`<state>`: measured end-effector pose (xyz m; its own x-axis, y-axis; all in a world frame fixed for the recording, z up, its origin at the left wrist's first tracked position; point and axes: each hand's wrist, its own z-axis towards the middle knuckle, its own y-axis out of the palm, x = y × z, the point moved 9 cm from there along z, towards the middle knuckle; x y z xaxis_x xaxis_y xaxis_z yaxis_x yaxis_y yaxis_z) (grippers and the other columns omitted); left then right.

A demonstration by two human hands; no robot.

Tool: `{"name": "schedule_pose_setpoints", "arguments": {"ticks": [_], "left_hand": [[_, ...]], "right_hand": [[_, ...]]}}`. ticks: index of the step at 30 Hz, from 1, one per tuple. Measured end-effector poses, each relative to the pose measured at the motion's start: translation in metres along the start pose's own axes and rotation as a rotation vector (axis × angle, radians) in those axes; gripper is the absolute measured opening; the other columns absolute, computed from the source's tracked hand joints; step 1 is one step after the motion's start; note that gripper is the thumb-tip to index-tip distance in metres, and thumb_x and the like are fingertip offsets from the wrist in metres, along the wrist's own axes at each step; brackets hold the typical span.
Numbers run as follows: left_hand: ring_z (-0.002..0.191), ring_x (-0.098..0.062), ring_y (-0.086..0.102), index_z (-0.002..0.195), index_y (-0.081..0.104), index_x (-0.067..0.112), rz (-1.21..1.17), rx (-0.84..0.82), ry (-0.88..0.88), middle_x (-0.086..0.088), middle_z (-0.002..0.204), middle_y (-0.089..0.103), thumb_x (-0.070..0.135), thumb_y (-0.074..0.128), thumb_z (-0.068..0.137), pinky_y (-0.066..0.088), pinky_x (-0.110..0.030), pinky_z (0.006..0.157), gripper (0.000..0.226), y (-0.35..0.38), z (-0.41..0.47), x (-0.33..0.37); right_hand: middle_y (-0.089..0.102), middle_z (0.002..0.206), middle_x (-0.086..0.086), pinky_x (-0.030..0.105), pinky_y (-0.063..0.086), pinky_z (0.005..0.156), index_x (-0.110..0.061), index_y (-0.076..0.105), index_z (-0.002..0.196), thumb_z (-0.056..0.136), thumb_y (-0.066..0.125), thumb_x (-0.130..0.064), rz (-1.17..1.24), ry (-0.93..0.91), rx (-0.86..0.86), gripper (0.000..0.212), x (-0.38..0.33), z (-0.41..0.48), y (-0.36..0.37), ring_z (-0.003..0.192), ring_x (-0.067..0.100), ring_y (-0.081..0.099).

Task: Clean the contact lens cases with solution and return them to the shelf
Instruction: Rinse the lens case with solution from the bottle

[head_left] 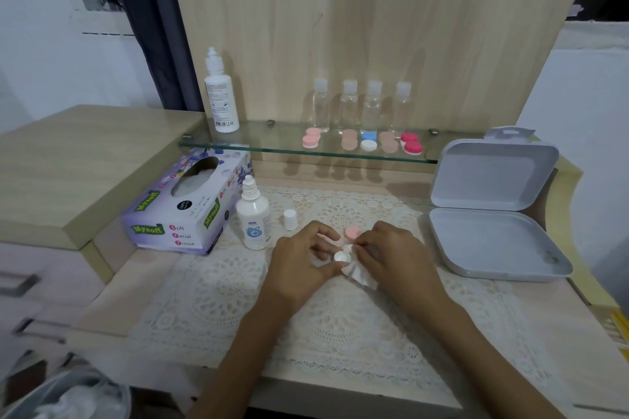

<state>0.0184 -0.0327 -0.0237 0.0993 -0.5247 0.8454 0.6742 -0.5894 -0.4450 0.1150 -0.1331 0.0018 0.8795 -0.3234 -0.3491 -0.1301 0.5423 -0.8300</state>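
My left hand [299, 258] grips a white contact lens case [341, 257] over the lace mat. My right hand [391, 255] pinches a white tissue [360, 274] against the case. A pink cap [353, 232] lies on the mat just behind my fingers. The small solution bottle [253, 219] stands uncapped to the left, its white cap [290, 219] beside it. On the glass shelf [272, 143] lie several closed lens cases: light pink [311, 138], beige [350, 139], blue and white [368, 140], beige [388, 141] and red [411, 143].
A tall solution bottle [221, 95] stands at the shelf's left end. Several clear small bottles [360, 105] line the shelf's back. A tissue box [189, 204] lies left of the mat, an open grey plastic box [493, 211] to the right. A bin [64, 398] sits low left.
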Motion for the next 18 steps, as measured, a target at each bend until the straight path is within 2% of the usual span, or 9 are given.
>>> {"name": "schedule_pose_setpoints", "arguments": {"ticks": [4, 5, 7, 8, 10, 12, 14, 16, 18], "left_hand": [[0.071, -0.001, 0.064, 0.091, 0.063, 0.021, 0.001, 0.016, -0.024, 0.008, 0.078, 0.072, 0.013, 0.085, 0.066, 0.045, -0.008, 0.069, 0.034, 0.000, 0.001, -0.003], [0.069, -0.001, 0.063, 0.089, 0.062, 0.021, 0.003, 0.017, -0.029, 0.008, 0.077, 0.072, 0.011, 0.085, 0.065, 0.046, -0.008, 0.069, 0.035, 0.000, 0.001, -0.004], [0.066, 0.002, 0.062, 0.087, 0.061, 0.021, -0.006, 0.014, -0.046, 0.009, 0.075, 0.071, 0.008, 0.085, 0.063, 0.045, -0.007, 0.066, 0.036, 0.001, 0.001, -0.004], [0.064, 0.003, 0.062, 0.087, 0.061, 0.021, -0.006, 0.013, -0.048, 0.010, 0.075, 0.070, 0.007, 0.085, 0.063, 0.045, -0.007, 0.065, 0.037, 0.001, 0.001, -0.004], [0.064, 0.006, 0.061, 0.086, 0.060, 0.021, 0.021, 0.015, -0.034, 0.011, 0.075, 0.070, 0.008, 0.085, 0.063, 0.044, -0.006, 0.064, 0.037, 0.002, 0.000, -0.002], [0.065, 0.005, 0.061, 0.086, 0.059, 0.024, 0.054, 0.019, -0.024, 0.011, 0.077, 0.070, 0.011, 0.086, 0.063, 0.045, -0.008, 0.064, 0.037, 0.002, 0.001, -0.001], [0.066, 0.001, 0.061, 0.086, 0.058, 0.025, 0.075, 0.022, -0.024, 0.010, 0.078, 0.071, 0.014, 0.086, 0.064, 0.048, -0.013, 0.066, 0.037, 0.002, 0.002, -0.003], [0.066, -0.001, 0.060, 0.086, 0.059, 0.025, 0.081, 0.028, -0.010, 0.009, 0.078, 0.071, 0.017, 0.085, 0.065, 0.049, -0.014, 0.066, 0.034, 0.001, 0.001, -0.003], [0.066, -0.001, 0.061, 0.085, 0.058, 0.026, 0.086, 0.030, 0.005, 0.010, 0.077, 0.071, 0.018, 0.085, 0.066, 0.048, -0.013, 0.064, 0.034, 0.001, 0.001, -0.001]], "right_hand": [[0.050, 0.076, 0.000, 0.024, 0.022, 0.047, -0.011, 0.068, 0.082, 0.088, 0.055, -0.019, -0.238, -0.114, -0.104, 0.017, -0.018, 0.019, 0.012, 0.067, 0.021, 0.051], [0.044, 0.069, 0.000, 0.022, 0.015, 0.045, -0.009, 0.066, 0.072, 0.082, 0.062, -0.014, -0.280, -0.162, -0.111, 0.011, -0.022, 0.021, 0.015, 0.059, 0.020, 0.046], [0.034, 0.055, -0.001, 0.019, 0.006, 0.043, -0.009, 0.056, 0.049, 0.057, 0.078, -0.005, -0.341, -0.234, -0.139, 0.024, -0.031, 0.020, 0.017, 0.045, 0.017, 0.033], [0.032, 0.050, -0.001, 0.018, 0.004, 0.042, -0.010, 0.052, 0.042, 0.045, 0.082, -0.003, -0.365, -0.254, -0.142, 0.031, -0.033, 0.019, 0.016, 0.040, 0.016, 0.031], [0.039, 0.046, 0.001, 0.016, 0.001, 0.042, -0.010, 0.051, 0.039, 0.038, 0.085, -0.003, -0.383, -0.268, -0.130, 0.035, -0.033, 0.016, 0.015, 0.038, 0.015, 0.035], [0.043, 0.049, 0.001, 0.017, 0.006, 0.039, -0.009, 0.054, 0.044, 0.044, 0.084, -0.004, -0.370, -0.272, -0.128, 0.031, -0.033, 0.014, 0.016, 0.041, 0.014, 0.032], [0.045, 0.061, 0.002, 0.026, 0.026, 0.043, -0.007, 0.060, 0.060, 0.067, 0.076, -0.010, -0.285, -0.240, -0.110, 0.018, -0.023, 0.015, 0.019, 0.050, 0.018, 0.040], [0.045, 0.072, 0.000, 0.030, 0.035, 0.057, -0.005, 0.062, 0.075, 0.085, 0.061, -0.016, -0.077, -0.141, -0.196, 0.015, -0.005, 0.016, 0.023, 0.063, 0.021, 0.048], [0.052, 0.073, -0.002, 0.028, 0.038, 0.063, -0.003, 0.063, 0.077, 0.086, 0.061, -0.016, 0.197, -0.014, -0.244, 0.016, 0.010, 0.014, 0.022, 0.068, 0.015, 0.050]]}}
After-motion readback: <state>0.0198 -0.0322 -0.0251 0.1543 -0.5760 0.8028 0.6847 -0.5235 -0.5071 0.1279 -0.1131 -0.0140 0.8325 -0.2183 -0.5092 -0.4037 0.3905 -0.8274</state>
